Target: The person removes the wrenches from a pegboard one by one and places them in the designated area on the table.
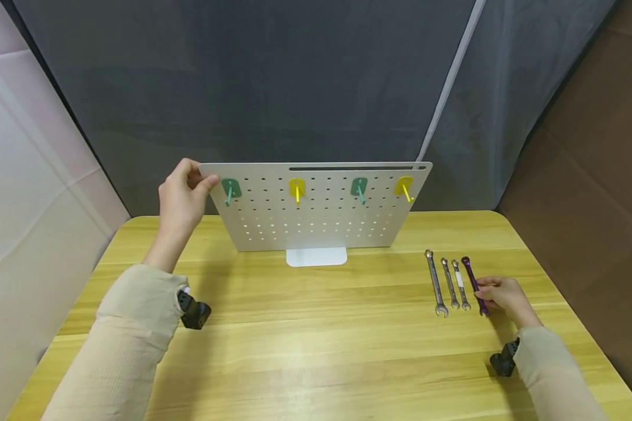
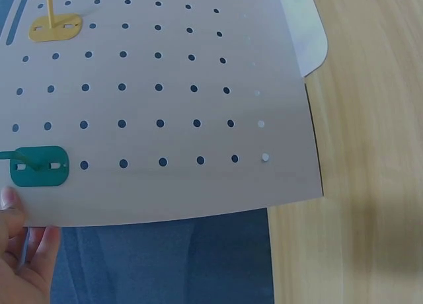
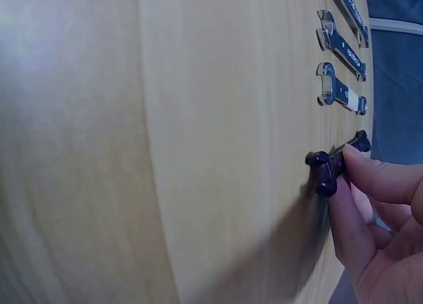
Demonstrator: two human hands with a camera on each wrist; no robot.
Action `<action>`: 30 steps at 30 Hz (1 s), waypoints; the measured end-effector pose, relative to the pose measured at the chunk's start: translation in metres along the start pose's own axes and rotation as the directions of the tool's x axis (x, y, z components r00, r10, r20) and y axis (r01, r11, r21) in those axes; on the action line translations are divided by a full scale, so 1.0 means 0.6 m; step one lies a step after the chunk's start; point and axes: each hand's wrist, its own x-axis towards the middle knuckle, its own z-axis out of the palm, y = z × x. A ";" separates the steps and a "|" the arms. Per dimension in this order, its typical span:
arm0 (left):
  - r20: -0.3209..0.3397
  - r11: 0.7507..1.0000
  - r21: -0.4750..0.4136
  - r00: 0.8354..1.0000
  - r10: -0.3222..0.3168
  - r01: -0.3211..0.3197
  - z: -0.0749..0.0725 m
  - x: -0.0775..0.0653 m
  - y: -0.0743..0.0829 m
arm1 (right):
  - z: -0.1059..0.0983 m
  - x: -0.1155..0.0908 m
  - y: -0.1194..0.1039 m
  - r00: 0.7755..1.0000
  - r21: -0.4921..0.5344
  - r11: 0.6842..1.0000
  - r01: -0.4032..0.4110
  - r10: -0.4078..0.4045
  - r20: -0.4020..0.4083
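A white pegboard (image 1: 316,219) stands tilted at the back of the table, with green and yellow hooks along its upper part. My left hand (image 1: 181,196) grips its upper left corner, thumb on the front face beside a green hook (image 1: 230,190). On the right, my right hand (image 1: 505,297) pinches a purple wrench (image 1: 474,283) between thumb and fingers; in the right wrist view the wrench's open end (image 3: 322,173) points toward the camera. Left of it lie a large silver wrench (image 1: 436,283) and two smaller silver wrenches, one with a white label (image 1: 459,280).
The board's white foot plate (image 1: 316,257) rests on the wooden table (image 1: 305,345). More hooks, two yellow (image 1: 297,188) and one green (image 1: 359,188), stick out toward me. Dark grey fabric (image 1: 242,88) hangs behind the table; a brown panel (image 1: 584,152) flanks its right side.
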 end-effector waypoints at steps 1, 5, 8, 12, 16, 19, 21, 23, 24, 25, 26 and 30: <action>0.000 1.000 0.000 1.000 -0.001 0.001 0.000 0.000 0.000 | 0.000 0.000 0.000 1.000 0.003 1.000 -0.003 0.003 -0.007; 0.009 1.000 -0.005 1.000 -0.007 0.007 0.000 -0.001 0.000 | 0.004 -0.002 0.002 0.999 0.007 1.000 -0.009 0.009 -0.042; 0.016 1.000 -0.009 1.000 -0.010 0.010 0.001 -0.001 0.000 | 0.007 -0.005 0.002 0.998 -0.004 1.000 -0.008 0.008 -0.062; 0.022 1.000 -0.015 1.000 -0.011 0.011 0.004 0.001 0.001 | 0.009 -0.006 0.001 0.997 -0.005 1.000 -0.004 0.004 -0.080; 0.024 1.000 -0.024 1.000 -0.018 0.018 0.010 0.003 0.000 | 0.010 -0.006 0.003 0.996 -0.003 1.000 0.002 -0.003 -0.091; 0.024 0.999 -0.032 0.999 -0.022 0.023 0.014 0.004 -0.001 | 0.012 -0.006 0.004 0.995 -0.014 1.000 -0.002 0.001 -0.099; 0.020 0.999 -0.036 0.999 -0.025 0.025 0.015 0.004 -0.001 | 0.015 -0.006 0.000 0.992 -0.033 0.999 -0.014 0.010 -0.123; 0.017 0.999 -0.038 0.999 -0.031 0.032 0.015 0.003 -0.001 | 0.021 -0.007 -0.009 0.988 -0.052 0.998 -0.024 0.015 -0.155; 0.019 0.998 -0.042 0.999 -0.037 0.038 0.014 0.003 -0.001 | 0.024 -0.007 -0.015 0.984 -0.061 0.998 -0.024 0.012 -0.177; 0.023 0.998 -0.050 0.999 -0.046 0.047 0.014 0.003 -0.001 | 0.026 -0.008 -0.023 0.980 -0.074 0.997 -0.012 -0.003 -0.198; 0.033 0.997 -0.058 0.998 -0.057 0.058 0.014 0.002 -0.002 | 0.028 -0.010 -0.032 0.976 -0.088 0.996 0.003 -0.022 -0.216; 0.102 0.993 -0.090 0.992 -0.068 0.078 0.012 -0.003 -0.010 | 0.034 -0.019 -0.075 0.950 -0.103 0.989 0.107 -0.132 -0.282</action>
